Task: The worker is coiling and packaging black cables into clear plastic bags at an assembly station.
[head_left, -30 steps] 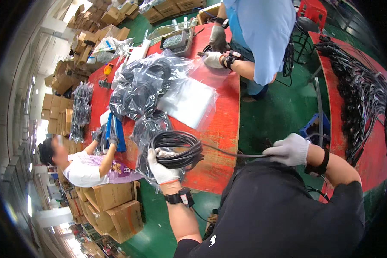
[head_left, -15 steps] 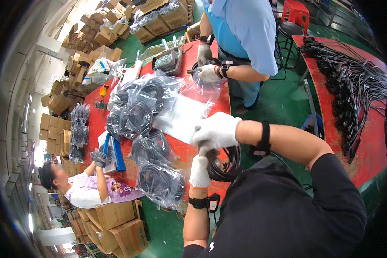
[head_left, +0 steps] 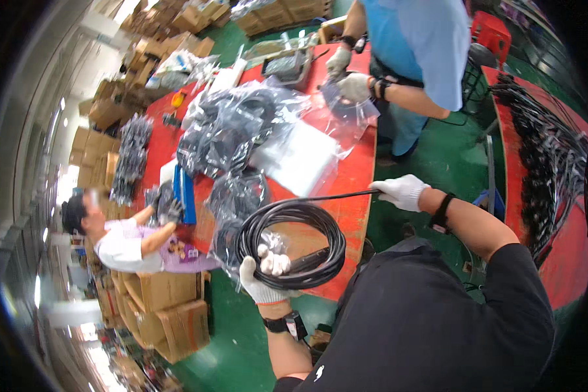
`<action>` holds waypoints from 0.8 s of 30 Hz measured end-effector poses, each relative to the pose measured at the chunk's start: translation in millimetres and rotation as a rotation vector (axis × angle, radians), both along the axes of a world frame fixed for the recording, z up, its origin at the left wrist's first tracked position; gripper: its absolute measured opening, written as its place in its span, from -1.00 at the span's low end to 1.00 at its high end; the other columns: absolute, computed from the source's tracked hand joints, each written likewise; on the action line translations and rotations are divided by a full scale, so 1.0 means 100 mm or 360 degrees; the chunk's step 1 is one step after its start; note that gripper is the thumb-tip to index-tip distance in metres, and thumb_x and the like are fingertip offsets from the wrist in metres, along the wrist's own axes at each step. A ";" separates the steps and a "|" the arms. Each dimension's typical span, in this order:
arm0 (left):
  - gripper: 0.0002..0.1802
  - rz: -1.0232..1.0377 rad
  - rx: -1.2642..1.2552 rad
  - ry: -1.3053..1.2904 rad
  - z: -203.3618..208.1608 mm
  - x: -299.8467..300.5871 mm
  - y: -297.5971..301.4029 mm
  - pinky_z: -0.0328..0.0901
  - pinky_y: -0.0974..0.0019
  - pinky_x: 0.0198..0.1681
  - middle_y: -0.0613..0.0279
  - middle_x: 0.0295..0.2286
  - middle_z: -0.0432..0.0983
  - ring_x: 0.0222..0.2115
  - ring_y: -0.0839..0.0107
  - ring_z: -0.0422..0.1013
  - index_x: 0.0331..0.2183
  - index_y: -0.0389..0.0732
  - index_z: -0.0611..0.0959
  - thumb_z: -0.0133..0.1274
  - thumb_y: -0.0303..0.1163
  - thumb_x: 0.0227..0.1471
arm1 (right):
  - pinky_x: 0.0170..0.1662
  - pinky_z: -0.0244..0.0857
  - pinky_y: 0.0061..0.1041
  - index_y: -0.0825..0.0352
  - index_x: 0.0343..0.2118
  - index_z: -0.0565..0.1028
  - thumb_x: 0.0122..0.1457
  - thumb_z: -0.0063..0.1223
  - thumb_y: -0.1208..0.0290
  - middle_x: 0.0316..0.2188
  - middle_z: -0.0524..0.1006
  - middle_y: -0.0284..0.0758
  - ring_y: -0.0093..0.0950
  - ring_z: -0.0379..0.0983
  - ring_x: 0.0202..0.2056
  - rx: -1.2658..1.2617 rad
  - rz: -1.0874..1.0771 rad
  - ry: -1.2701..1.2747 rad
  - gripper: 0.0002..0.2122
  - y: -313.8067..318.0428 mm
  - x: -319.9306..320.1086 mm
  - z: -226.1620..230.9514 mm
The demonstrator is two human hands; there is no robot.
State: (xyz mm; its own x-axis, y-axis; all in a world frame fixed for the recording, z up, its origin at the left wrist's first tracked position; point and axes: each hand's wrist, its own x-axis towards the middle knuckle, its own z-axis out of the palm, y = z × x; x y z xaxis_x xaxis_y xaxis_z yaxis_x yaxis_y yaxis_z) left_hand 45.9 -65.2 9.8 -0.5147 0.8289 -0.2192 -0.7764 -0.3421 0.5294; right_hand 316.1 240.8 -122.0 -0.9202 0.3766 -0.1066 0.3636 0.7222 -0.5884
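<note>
A coiled black cable (head_left: 336,251) hangs over the table's front edge, gripped at its lower left by my left hand (head_left: 266,277) in a white glove. My fingers wrap round the loops and show inside the ring. From the top of the coil one cable length runs right to my right hand (head_left: 402,193), also white-gloved, which pinches it near its end. A connector-like thicker black piece (head_left: 309,260) lies inside the ring. Just beyond the coil, bagged black cable coils (head_left: 225,140) are heaped on the red table (head_left: 356,219), beside a stack of clear plastic bags (head_left: 300,157).
A co-worker in blue (head_left: 411,65) handles a bagged coil at the far side. Another person (head_left: 134,242) works at the left by a blue stand (head_left: 185,196). A second red table (head_left: 503,140) at the right bears many black cables. Cardboard boxes (head_left: 170,313) stand lower left.
My hands were close together on the bunched coil. Now they are apart, the right drawn rightward with a stretched cable length, the left holding the opened-out ring farther left. The view has shifted.
</note>
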 end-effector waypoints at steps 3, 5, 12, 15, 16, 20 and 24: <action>-0.57 0.0067 -0.0094 -0.0057 -0.12 -0.04 -0.07 0.20 0.22 -0.30 0.44 -0.60 0.38 -0.57 0.41 0.26 -0.15 -0.25 0.60 0.09 -0.03 0.26 | -0.32 0.51 -0.16 0.05 0.21 0.43 0.36 0.04 0.25 -0.24 0.61 -0.13 -0.11 0.63 -0.34 0.0215 0.0115 -0.0242 -0.63 -0.09 0.03 0.41; -0.60 0.0048 -0.0107 -0.0114 -0.19 0.01 -0.09 0.25 0.17 -0.27 0.38 -0.56 0.49 -0.53 0.35 0.35 -0.16 -0.25 0.62 0.08 -0.07 0.26 | -0.39 0.50 -0.18 0.04 0.20 0.44 0.33 0.06 0.29 -0.29 0.59 -0.14 -0.14 0.63 -0.39 0.0367 0.0205 -0.0445 -0.63 -0.12 0.00 0.63; -0.64 -0.0012 -0.0179 -0.0028 -0.24 0.13 0.11 0.26 0.15 -0.28 0.32 -0.57 0.48 -0.53 0.30 0.38 -0.21 -0.24 0.64 0.11 -0.11 0.24 | -0.22 0.56 -0.23 0.23 -0.28 0.74 -0.03 0.31 0.47 -0.24 0.73 -0.17 -0.19 0.71 -0.21 0.0613 0.0606 -0.0876 -0.80 -0.13 -0.25 1.00; -0.68 -0.0036 -0.0223 -0.0006 -0.16 0.23 0.26 0.18 0.21 -0.30 0.34 -0.60 0.34 -0.53 0.36 0.27 -0.16 -0.26 0.56 0.11 -0.20 0.24 | -0.23 0.57 -0.25 0.21 -0.36 0.77 -0.07 0.30 0.43 -0.34 0.74 -0.24 -0.20 0.71 -0.26 0.0604 0.0763 -0.0968 -0.83 -0.22 -0.22 1.21; -0.68 -0.0088 -0.0196 -0.0023 -0.17 0.24 0.27 0.18 0.20 -0.30 0.33 -0.59 0.35 -0.53 0.36 0.27 -0.15 -0.26 0.56 0.11 -0.20 0.25 | -0.23 0.57 -0.25 0.21 -0.36 0.77 -0.07 0.30 0.43 -0.34 0.74 -0.24 -0.20 0.71 -0.26 0.0601 0.0764 -0.0962 -0.83 -0.24 -0.23 1.36; -0.67 -0.0231 -0.0196 0.0035 -0.17 0.30 0.28 0.21 0.19 -0.28 0.30 -0.58 0.41 -0.52 0.32 0.33 -0.17 -0.25 0.56 0.13 -0.18 0.20 | -0.32 0.56 -0.26 0.14 -0.37 0.78 -0.13 0.34 0.40 -0.40 0.74 -0.30 -0.25 0.71 -0.32 0.0796 0.1006 -0.0938 -0.81 -0.28 -0.36 1.67; -0.67 -0.0356 -0.0239 0.0241 -0.11 0.43 0.35 0.21 0.19 -0.30 0.30 -0.59 0.41 -0.54 0.31 0.33 -0.21 -0.25 0.55 0.14 -0.19 0.14 | -0.36 0.56 -0.28 0.07 -0.35 0.79 -0.25 0.52 0.30 -0.40 0.74 -0.37 -0.29 0.71 -0.36 0.1080 0.1153 -0.1213 -0.71 -0.16 -0.53 1.23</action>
